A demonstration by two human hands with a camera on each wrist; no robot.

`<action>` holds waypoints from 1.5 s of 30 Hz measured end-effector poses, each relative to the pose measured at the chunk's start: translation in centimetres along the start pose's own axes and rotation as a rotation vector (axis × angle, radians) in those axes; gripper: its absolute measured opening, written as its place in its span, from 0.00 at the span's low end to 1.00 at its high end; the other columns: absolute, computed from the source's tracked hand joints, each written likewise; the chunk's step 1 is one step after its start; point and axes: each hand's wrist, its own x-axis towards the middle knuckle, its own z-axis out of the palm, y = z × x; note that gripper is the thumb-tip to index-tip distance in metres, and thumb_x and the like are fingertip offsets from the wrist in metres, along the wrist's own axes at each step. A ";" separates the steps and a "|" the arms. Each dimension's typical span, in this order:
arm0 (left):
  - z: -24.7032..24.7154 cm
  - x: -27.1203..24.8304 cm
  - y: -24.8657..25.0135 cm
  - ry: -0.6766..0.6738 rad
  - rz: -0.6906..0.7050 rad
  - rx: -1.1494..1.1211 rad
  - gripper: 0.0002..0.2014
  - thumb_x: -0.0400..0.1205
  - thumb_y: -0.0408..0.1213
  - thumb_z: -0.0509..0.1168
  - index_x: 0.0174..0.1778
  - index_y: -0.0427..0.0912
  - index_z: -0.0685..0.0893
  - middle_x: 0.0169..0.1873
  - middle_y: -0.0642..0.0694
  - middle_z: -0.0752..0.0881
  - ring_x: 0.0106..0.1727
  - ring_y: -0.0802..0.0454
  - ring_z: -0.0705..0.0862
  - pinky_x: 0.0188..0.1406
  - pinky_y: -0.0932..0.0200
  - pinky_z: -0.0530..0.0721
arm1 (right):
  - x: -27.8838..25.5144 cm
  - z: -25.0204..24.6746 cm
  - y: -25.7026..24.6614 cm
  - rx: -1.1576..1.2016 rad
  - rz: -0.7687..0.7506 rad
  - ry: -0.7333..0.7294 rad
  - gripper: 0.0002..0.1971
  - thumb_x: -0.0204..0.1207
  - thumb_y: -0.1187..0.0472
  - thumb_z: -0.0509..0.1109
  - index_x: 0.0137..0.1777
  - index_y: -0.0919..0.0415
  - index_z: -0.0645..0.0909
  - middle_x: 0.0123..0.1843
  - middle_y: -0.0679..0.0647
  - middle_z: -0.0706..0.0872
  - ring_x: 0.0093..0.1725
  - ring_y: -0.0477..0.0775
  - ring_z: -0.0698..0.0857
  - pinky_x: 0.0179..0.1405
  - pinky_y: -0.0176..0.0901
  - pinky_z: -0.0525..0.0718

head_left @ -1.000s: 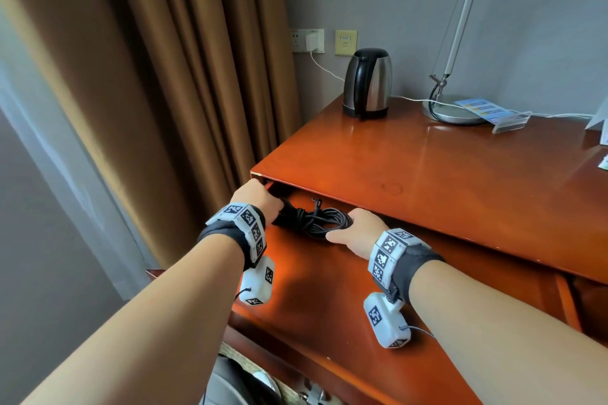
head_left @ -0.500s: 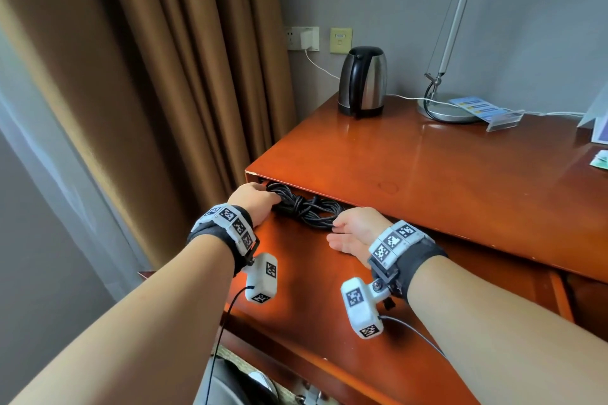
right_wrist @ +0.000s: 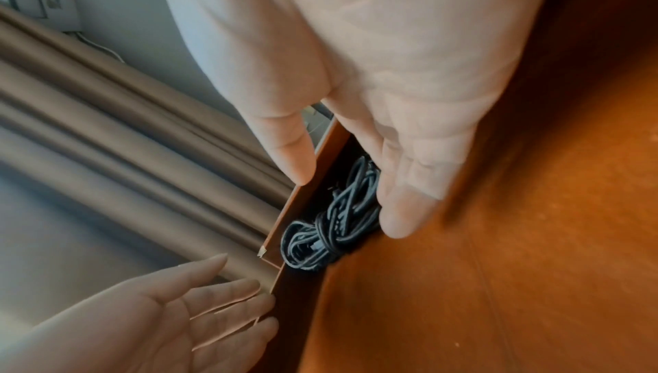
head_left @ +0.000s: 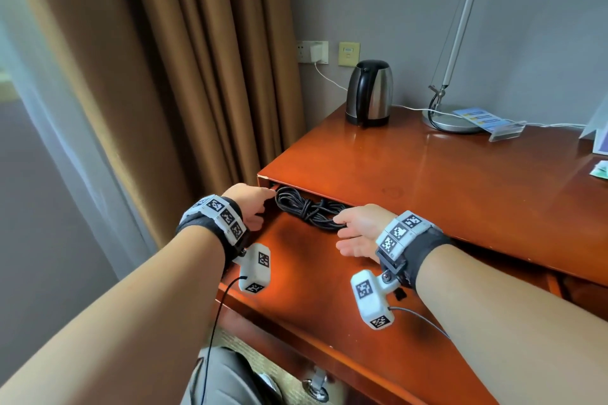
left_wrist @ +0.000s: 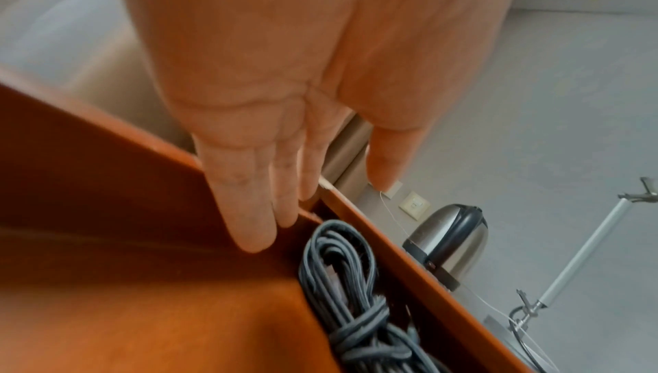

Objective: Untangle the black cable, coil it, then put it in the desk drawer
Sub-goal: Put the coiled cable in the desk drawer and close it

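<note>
Lying: coiled black cable (head_left: 309,212) at back left corner of open desk drawer (head_left: 306,276), partly under the desktop (head_left: 427,181) edge
Left hand (head_left: 248,207): fingers straight, holding nothing, at drawer's left wall beside the coil
Right hand (head_left: 360,228): fingers relaxed, empty, just right of the coil; contact unclear
Desktop: electric kettle (head_left: 370,92), lamp base (head_left: 452,120)
</note>
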 end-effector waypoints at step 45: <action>0.4 -9.9 1.9 -0.213 0.156 0.333 0.16 0.88 0.42 0.68 0.70 0.41 0.84 0.61 0.46 0.92 0.57 0.48 0.93 0.22 0.64 0.80 | -6.1 4.0 -1.3 -1.410 -0.252 -0.116 0.24 0.69 0.42 0.81 0.56 0.59 0.88 0.39 0.55 0.87 0.41 0.58 0.88 0.55 0.54 0.91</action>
